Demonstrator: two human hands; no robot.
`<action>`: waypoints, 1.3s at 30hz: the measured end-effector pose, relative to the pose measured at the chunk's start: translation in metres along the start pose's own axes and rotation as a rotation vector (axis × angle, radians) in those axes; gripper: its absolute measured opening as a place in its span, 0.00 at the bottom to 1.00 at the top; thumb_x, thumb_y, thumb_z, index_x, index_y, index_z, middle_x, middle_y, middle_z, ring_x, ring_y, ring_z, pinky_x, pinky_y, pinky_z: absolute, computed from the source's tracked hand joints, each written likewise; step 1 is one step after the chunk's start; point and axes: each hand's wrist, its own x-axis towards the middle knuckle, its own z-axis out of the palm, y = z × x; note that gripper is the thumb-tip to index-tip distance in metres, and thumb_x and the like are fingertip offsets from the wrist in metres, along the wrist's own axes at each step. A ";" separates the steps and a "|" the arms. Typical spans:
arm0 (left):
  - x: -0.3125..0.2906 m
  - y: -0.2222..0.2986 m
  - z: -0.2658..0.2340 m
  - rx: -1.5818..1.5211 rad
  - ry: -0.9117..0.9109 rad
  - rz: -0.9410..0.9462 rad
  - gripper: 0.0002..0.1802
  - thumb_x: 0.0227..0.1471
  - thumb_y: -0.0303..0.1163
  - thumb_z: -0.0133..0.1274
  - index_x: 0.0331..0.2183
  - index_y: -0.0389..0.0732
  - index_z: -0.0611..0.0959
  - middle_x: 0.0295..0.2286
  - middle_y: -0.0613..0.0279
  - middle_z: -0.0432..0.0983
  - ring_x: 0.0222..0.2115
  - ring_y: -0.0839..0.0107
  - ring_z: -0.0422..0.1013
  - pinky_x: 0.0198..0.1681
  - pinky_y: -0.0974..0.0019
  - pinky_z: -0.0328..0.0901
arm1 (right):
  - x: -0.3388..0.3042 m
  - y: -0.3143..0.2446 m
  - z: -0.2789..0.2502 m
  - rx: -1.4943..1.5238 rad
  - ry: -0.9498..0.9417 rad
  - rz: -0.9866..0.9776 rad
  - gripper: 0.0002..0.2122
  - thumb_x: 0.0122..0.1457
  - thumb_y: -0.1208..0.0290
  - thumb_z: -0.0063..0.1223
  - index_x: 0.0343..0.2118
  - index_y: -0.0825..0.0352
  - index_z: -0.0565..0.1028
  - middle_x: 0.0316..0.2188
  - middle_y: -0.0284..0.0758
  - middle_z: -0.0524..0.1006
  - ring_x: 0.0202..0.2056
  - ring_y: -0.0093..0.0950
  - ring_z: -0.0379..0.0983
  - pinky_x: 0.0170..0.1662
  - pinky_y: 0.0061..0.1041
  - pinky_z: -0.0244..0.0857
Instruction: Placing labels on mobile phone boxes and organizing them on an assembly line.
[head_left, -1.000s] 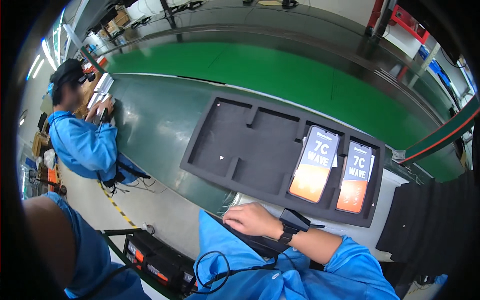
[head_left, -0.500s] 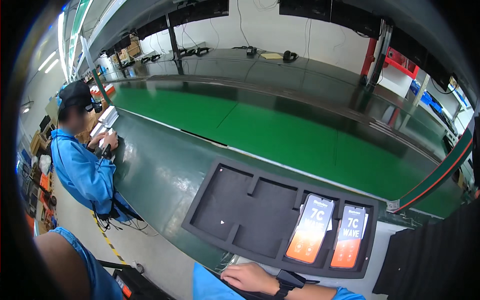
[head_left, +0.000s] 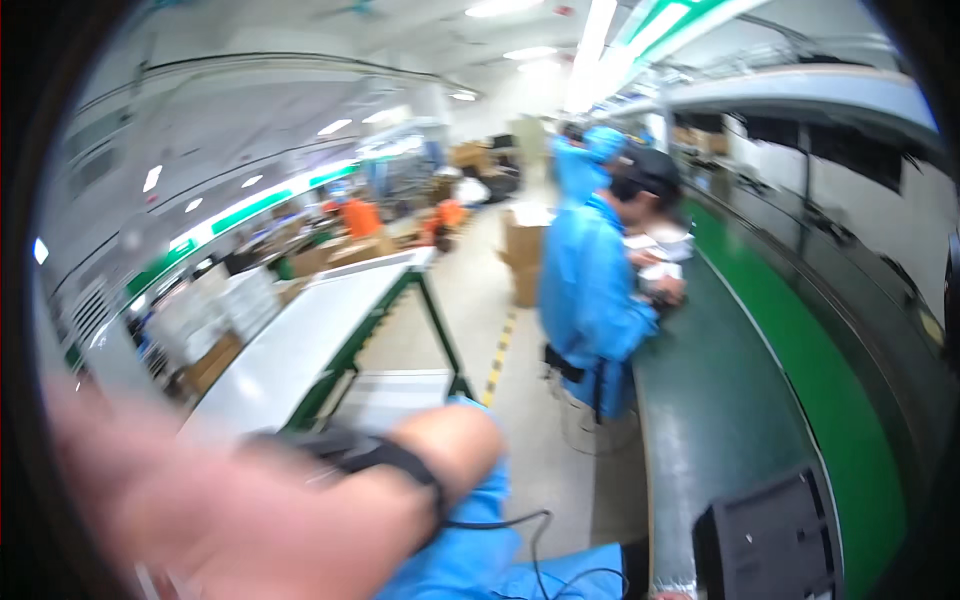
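View swung left, leaving the black tray (head_left: 765,560) at the edge, work seemingly paused; left hand (head_left: 210,505) blurred, grip unclear.

Blue workwear (head_left: 440,570), a black wrist band (head_left: 408,464) and a thin dark cable (head_left: 500,525).
On my left grip (head_left: 235,510), so near the lens that it blurs, I wear the band, wide, plain and strap-like; a dark, blocky piece (head_left: 320,448) sits along it, too smeared for me to make out screws or markings. My blue sleeve (head_left: 488,495) stops by the elbow, its cloth bright and loosely creased, and the smooth black cable runs over the lower clothing, curling into slack bends.
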 end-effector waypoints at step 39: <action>-0.092 0.011 0.054 -1.480 0.086 -0.959 0.20 0.59 0.18 0.32 0.37 0.25 0.82 0.42 0.40 0.77 0.41 0.57 0.74 0.48 0.60 0.70 | -0.007 -0.035 -0.013 -0.115 0.122 -0.014 0.03 0.53 0.73 0.57 0.29 0.63 0.81 0.21 0.36 0.75 0.23 0.33 0.73 0.27 0.28 0.65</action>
